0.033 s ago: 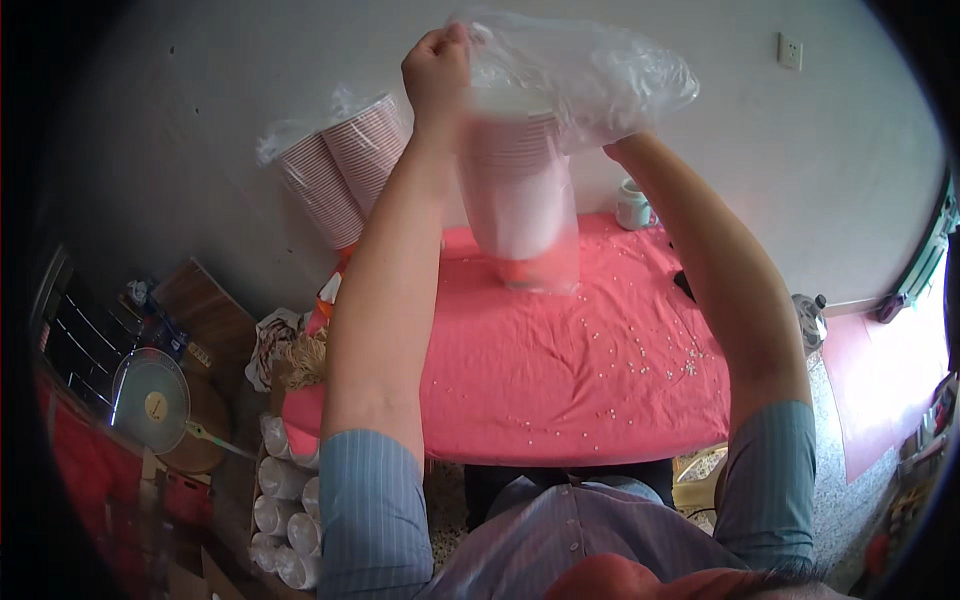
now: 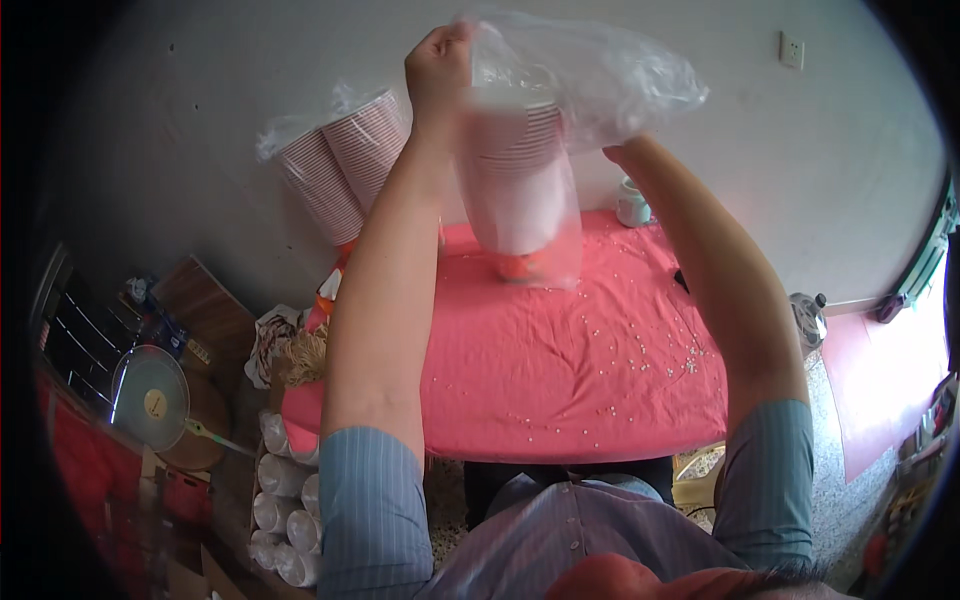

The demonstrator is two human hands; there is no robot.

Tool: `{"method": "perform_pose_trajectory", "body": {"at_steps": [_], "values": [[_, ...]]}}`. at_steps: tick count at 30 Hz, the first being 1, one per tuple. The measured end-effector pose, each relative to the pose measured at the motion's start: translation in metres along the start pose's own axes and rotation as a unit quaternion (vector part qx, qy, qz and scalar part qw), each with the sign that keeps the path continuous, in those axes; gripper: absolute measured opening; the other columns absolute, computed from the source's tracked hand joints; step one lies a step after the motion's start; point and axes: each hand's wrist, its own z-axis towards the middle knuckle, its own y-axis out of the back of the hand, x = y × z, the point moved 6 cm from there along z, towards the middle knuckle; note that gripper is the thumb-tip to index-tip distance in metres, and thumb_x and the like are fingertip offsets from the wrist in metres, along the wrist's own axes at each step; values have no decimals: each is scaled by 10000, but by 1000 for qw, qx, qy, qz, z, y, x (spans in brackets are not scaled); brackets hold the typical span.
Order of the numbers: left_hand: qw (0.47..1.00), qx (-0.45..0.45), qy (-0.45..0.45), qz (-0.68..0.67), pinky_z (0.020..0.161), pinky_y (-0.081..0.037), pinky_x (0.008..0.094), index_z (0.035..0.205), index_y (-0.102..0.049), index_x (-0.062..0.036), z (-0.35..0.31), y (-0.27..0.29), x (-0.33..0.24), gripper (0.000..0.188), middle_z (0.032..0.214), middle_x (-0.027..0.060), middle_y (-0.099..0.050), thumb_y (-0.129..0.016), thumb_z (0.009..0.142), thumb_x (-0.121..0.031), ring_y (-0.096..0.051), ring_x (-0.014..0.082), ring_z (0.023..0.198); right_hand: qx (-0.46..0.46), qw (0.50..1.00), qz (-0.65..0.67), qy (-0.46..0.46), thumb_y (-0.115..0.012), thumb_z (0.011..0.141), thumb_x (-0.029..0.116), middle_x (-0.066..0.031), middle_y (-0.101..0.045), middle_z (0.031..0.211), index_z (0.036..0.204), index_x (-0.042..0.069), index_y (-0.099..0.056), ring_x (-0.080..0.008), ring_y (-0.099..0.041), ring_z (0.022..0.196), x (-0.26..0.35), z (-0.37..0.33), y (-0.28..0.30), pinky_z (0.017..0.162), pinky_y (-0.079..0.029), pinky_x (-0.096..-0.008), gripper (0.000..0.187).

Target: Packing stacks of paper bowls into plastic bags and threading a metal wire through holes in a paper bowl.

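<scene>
Clear, crinkled plastic bag [image 2: 625, 80] film is pinched at its left upper edge by the curled fingers [image 2: 459, 32] of the left hand [image 2: 438, 68]; the right hand [image 2: 617, 153] is mostly behind the puffed film, so I cannot tell how its fingers stand. Between the forearms, the bag hangs around a tall stack of white, round cups [image 2: 518, 195], its lower end over the red cloth-covered tabletop [image 2: 520, 400]; whether it rests there is unclear. If the pinch slips, the stack could tip, and a hard pull against the rims might split the thin film. A swing rightward could knock the pale, rounded jar [image 2: 632, 208] near the tabletop's far edge. Small white grains [image 2: 690, 366] lie scattered nearer the body.
</scene>
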Motion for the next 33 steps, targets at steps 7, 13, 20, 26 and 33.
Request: {"method": "perform_pose_trajectory", "body": {"at_steps": [7,13,20,26,33], "values": [[973,34,121,-192,1273,-325,371,1651,-424,-17,-20,74,137,887,1656,126,-489,-409,1105,-715,-452,242,1521,21,958,172,-228,-691,1056,370,-127,-709,1343,1442,38,-647,-239,-679,1209,19,9,-71,1023,-563,-412,511],[913,130,148,-358,1179,-470,388,1594,-483,-18,-52,-18,152,886,1526,134,-614,-379,1096,-744,-610,274,1366,-89,977,88,-173,-534,1083,682,-119,-750,1215,1415,-23,-657,-199,-701,1075,-46,15,16,918,-563,-341,789],[955,-63,180,-226,1196,-397,331,1600,-488,22,-104,37,249,757,1554,89,-599,-376,1167,-588,-520,219,1441,-202,915,235,-258,-434,1101,708,-217,-650,1473,1521,-135,-526,-295,-606,1351,-90,-32,-102,1171,-451,-390,946],[952,-46,248,-177,1251,-330,337,1670,-364,38,-148,30,287,908,1652,123,-508,-334,1134,-694,-467,238,1510,-235,890,233,-314,-424,1136,632,-201,-619,1519,1553,-130,-489,-292,-589,1372,-144,-93,-110,1182,-436,-381,872],[954,-136,189,-186,1239,-332,321,1617,-421,79,-196,57,331,776,1624,141,-516,-340,1181,-557,-482,223,1473,-245,879,288,-289,-394,1166,571,-191,-626,1508,1536,-128,-505,-281,-595,1359,-174,-113,-146,1178,-436,-377,800]]}}
